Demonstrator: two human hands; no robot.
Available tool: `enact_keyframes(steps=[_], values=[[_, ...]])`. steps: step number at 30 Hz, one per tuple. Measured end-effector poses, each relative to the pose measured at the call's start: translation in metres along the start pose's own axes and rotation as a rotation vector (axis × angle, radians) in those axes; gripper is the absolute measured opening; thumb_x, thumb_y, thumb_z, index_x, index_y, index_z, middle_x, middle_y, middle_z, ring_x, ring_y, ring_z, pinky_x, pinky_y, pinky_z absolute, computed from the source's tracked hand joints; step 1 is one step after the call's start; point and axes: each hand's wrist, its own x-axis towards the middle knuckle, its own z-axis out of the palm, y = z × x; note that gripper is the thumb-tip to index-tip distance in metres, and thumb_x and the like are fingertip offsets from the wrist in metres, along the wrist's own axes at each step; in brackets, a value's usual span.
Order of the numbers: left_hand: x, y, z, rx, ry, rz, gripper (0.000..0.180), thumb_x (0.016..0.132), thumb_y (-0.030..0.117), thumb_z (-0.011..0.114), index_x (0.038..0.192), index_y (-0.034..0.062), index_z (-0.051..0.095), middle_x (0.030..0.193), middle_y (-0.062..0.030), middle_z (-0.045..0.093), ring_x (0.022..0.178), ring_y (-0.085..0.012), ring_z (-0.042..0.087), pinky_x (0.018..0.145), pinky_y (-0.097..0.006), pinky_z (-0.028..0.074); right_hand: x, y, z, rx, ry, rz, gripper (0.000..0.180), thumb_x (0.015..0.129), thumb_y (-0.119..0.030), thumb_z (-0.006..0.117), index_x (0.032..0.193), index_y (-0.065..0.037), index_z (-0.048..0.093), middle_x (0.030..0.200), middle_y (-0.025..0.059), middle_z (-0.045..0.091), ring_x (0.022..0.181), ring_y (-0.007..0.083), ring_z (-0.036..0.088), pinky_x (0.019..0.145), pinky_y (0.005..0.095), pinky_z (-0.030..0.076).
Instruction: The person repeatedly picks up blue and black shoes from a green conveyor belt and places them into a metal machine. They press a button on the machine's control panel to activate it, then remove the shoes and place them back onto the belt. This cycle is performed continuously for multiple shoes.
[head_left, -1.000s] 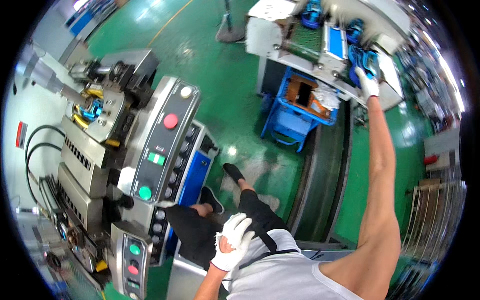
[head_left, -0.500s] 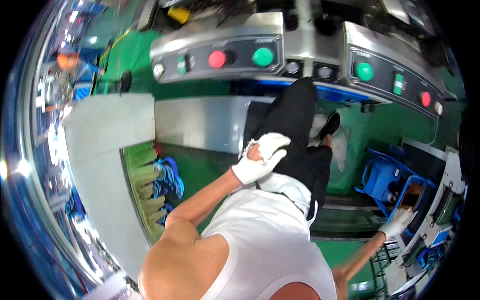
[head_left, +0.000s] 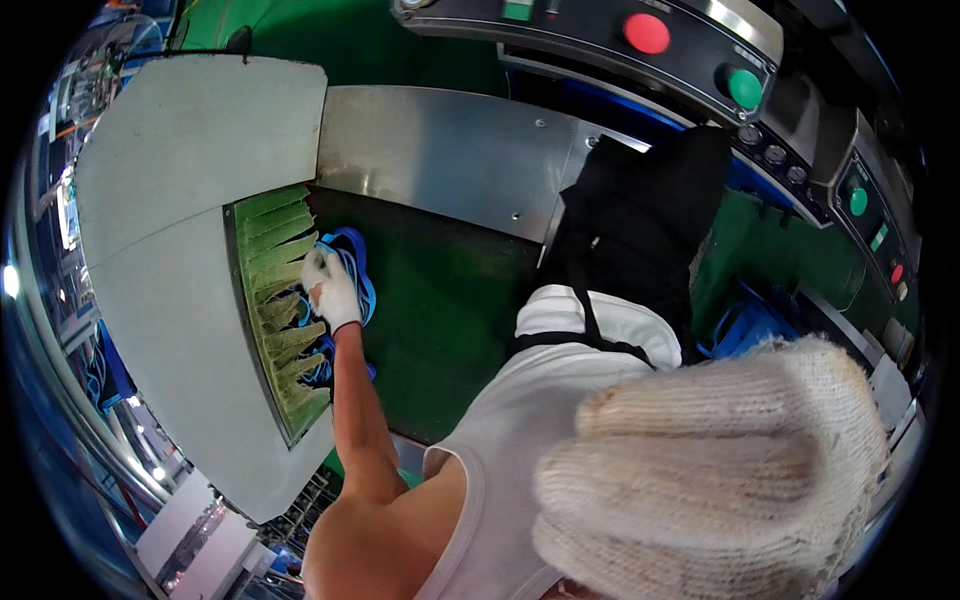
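Note:
My left hand (head_left: 332,290), in a white knit glove, is closed at a blue sandal (head_left: 356,262) with lighter blue straps, by the green fringed curtain (head_left: 275,260) of a grey machine housing. The fingers hide part of the sandal. More blue strapped pieces (head_left: 322,362) show among the lower strips, partly covered. My right hand (head_left: 715,470), also gloved, is very large and close in the lower right. Its fingers are bent and pressed together; whatever they may hold is hidden.
The grey housing (head_left: 160,260) stands at the left, with a dark green belt (head_left: 440,310) running out from the curtain. A metal panel (head_left: 440,150) borders it. Control boxes (head_left: 600,40) with red and green buttons are at the front. A blue stool (head_left: 745,320) is at the right.
My left hand has moved from my lap to the sandal at the curtain. The right hand has come up from the right side, close to view. The view has shifted left.

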Motion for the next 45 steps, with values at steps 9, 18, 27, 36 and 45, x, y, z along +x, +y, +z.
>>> enact_keyframes(steps=[9,18,27,36,45], values=[[-0.008,-0.104,0.01,0.215,0.09,-0.309,0.064,0.106,0.058,0.052,0.129,-0.0001,0.066,0.129,-0.0264,0.068,0.118,-0.0453,0.064,0.101,-0.053,0.051,0.082,0.0,0.029,-0.08,-0.438,-0.398,0.056,0.099,-0.039,0.062,0.138,0.002,0.056,0.138,0.0184,0.057,0.121,0.0345,0.062,0.099,0.0471,0.054],[-0.021,-0.077,0.007,0.178,0.04,-0.038,0.032,0.099,0.02,0.06,0.121,-0.0023,0.065,0.119,-0.0234,0.064,0.11,-0.0407,0.063,0.1,-0.047,0.05,0.064,-0.017,0.036,-0.243,-0.366,-0.463,0.058,0.092,-0.037,0.07,0.132,0.004,0.057,0.129,0.0195,0.058,0.115,0.0356,0.061,0.098,0.0464,0.052],[-0.066,0.201,-0.02,-0.288,-0.081,0.522,0.025,0.082,0.004,0.073,0.107,0.0028,0.069,0.109,-0.0163,0.068,0.1,-0.0341,0.067,0.088,-0.044,0.055,0.099,0.003,0.005,-0.799,-0.037,-0.609,0.061,0.084,-0.035,0.078,0.126,0.006,0.058,0.12,0.0206,0.058,0.108,0.0366,0.06,0.096,0.0456,0.049],[-0.063,0.472,-0.021,-0.43,-0.753,1.604,0.03,0.077,0.007,0.083,0.105,0.0051,0.073,0.104,-0.0169,0.072,0.102,-0.0366,0.071,0.086,-0.044,0.058,0.066,0.094,-0.049,-0.435,0.58,0.11,0.057,0.082,-0.018,0.079,0.132,0.0,0.059,0.114,0.0208,0.071,0.11,0.0375,0.07,0.095,0.0446,0.057],[0.141,0.654,0.085,-0.257,-0.012,1.309,0.05,0.098,0.034,0.071,0.132,-0.0009,0.063,0.126,-0.0247,0.065,0.118,-0.0416,0.063,0.104,-0.047,0.05,-0.068,0.131,-0.033,0.812,0.952,-0.049,0.083,0.083,-0.018,0.083,0.154,0.007,0.047,0.14,0.0139,0.066,0.125,0.024,0.064,0.11,0.0403,0.051]])
